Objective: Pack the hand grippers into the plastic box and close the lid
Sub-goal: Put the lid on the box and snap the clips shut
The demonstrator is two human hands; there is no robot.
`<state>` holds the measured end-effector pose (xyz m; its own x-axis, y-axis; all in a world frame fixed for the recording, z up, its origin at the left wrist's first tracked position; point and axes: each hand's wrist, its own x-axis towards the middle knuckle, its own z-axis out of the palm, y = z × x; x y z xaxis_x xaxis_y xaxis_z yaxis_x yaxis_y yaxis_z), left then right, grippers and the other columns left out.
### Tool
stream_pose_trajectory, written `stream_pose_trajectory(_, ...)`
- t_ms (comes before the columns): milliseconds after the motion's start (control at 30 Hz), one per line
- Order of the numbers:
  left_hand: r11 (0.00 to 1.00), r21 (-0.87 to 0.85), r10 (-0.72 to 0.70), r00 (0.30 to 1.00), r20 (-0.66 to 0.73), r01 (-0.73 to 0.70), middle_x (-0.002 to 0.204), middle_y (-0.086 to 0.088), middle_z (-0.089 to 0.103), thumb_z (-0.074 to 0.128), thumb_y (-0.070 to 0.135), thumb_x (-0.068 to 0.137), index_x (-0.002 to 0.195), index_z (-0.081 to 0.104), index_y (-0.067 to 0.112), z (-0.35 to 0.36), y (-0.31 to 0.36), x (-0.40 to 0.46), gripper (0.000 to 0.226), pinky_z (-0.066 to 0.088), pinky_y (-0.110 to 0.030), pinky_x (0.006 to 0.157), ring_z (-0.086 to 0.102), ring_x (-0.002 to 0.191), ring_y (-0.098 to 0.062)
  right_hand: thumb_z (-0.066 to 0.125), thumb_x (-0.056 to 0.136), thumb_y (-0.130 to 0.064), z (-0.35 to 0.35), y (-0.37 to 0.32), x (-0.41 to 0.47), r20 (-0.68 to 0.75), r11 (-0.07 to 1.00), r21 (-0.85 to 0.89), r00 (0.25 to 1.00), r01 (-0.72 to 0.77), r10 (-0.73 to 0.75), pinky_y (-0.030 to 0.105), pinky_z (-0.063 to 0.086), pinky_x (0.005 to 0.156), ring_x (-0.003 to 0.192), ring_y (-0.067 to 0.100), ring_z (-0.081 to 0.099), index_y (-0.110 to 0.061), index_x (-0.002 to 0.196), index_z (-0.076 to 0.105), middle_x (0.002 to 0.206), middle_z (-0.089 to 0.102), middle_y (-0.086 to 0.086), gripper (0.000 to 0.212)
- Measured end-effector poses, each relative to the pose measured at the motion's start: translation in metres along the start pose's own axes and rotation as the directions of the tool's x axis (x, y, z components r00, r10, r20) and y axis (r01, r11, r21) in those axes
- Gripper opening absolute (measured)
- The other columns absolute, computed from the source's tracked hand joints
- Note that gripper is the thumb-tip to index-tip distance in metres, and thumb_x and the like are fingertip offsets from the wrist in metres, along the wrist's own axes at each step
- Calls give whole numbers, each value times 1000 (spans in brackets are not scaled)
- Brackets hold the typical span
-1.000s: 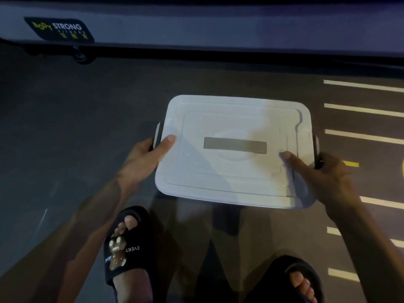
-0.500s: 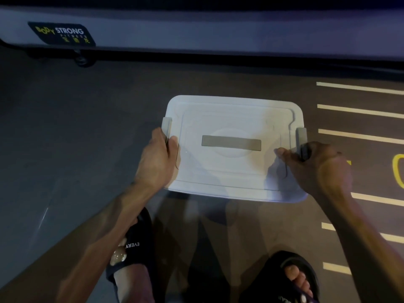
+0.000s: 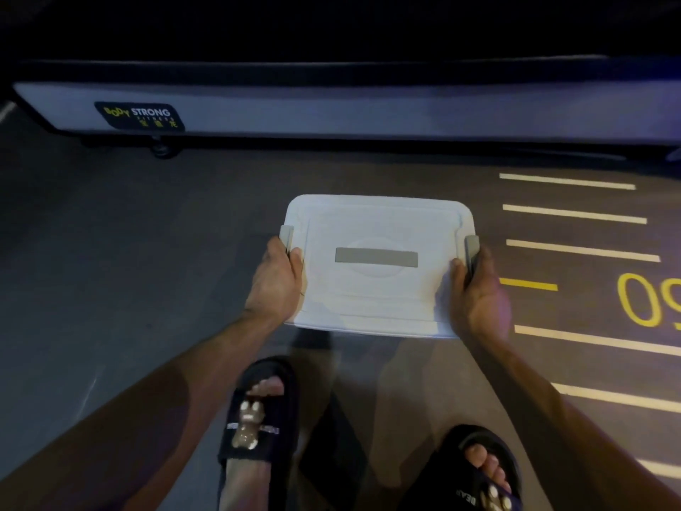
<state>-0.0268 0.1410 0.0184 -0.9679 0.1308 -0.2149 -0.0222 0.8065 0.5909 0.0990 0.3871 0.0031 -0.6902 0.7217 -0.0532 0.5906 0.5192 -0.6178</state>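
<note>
A white plastic box (image 3: 376, 289) stands on the dark floor with its lid (image 3: 379, 219) down and a grey strip across the lid's middle. My left hand (image 3: 274, 280) grips the box's left side at the grey latch (image 3: 286, 234), thumb on the lid. My right hand (image 3: 479, 289) grips the right side at the other grey latch (image 3: 471, 248), thumb on the lid. Both latches stand up against the lid's edges. No hand grippers are visible; the box's inside is hidden.
A long grey machine base (image 3: 331, 112) with a "Body Strong" label runs across the back. Yellow and white floor lines (image 3: 578, 248) lie to the right. My feet in black slippers (image 3: 258, 418) stand just in front of the box.
Both grey latches have swung from sticking outward to standing against the lid. My hands moved in from the latches' outer sides and now clasp the box's two ends.
</note>
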Motion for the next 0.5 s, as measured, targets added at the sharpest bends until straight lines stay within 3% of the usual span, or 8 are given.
stream_pose_trajectory(100,997,44,58,998,24,-59,136,-21,52,31,28,109,136,37,5,1,-5,-1,36,45,-44,89,56,117,-41,37,100,-46,0,2,0,0,1000,-7,1000,-4,4,46,49,80,98,46,62,-20,131,40,122,63,18,41)
stream_pose_trajectory(133,988,103,113,993,20,-115,150,-19,43,31,24,108,145,32,7,2,-9,-1,41,43,-46,103,47,133,-39,37,100,-47,0,5,0,4,1000,-3,1000,0,0,45,49,80,98,46,62,-20,132,40,122,63,18,41)
stream_pose_trajectory(200,925,267,279,960,7,-271,168,-15,19,34,13,105,157,24,13,3,-14,1,53,25,-45,124,18,155,-31,34,102,-47,0,8,4,27,1000,9,999,21,-22,44,51,82,104,44,62,-20,137,38,130,60,16,45)
stream_pose_trajectory(267,862,331,391,919,47,-384,171,-10,11,35,18,105,160,25,16,4,-19,5,56,17,-47,127,5,159,-25,29,104,-45,4,13,8,36,986,-80,989,149,-147,46,49,99,131,39,49,-20,151,29,154,39,11,53)
stream_pose_trajectory(300,847,330,418,906,73,-418,171,-8,11,29,29,107,160,26,16,4,-20,5,55,14,-47,128,3,159,-23,27,105,-42,5,15,10,51,949,-160,962,273,-268,47,42,110,145,34,33,-19,155,23,162,24,9,56)
stream_pose_trajectory(367,815,324,466,876,125,-480,172,-3,10,20,45,108,161,27,20,5,-24,6,59,9,-44,129,-1,159,-18,28,105,-38,7,20,12,142,816,-264,858,514,-494,51,25,120,153,28,10,-16,157,19,166,12,8,57)
stream_pose_trajectory(433,795,319,498,855,143,-516,172,-1,11,26,43,108,161,28,21,6,-25,6,57,10,-45,128,0,159,-17,32,104,-36,7,22,13,175,791,-241,827,562,-534,55,23,120,153,29,9,-13,155,23,164,17,10,57)
stream_pose_trajectory(500,806,291,496,857,143,-515,171,-2,12,35,37,106,160,31,20,7,-25,11,56,12,-47,128,2,159,-18,35,103,-35,5,17,15,194,824,-212,849,526,-492,55,20,121,153,29,9,-12,155,25,164,19,9,58)
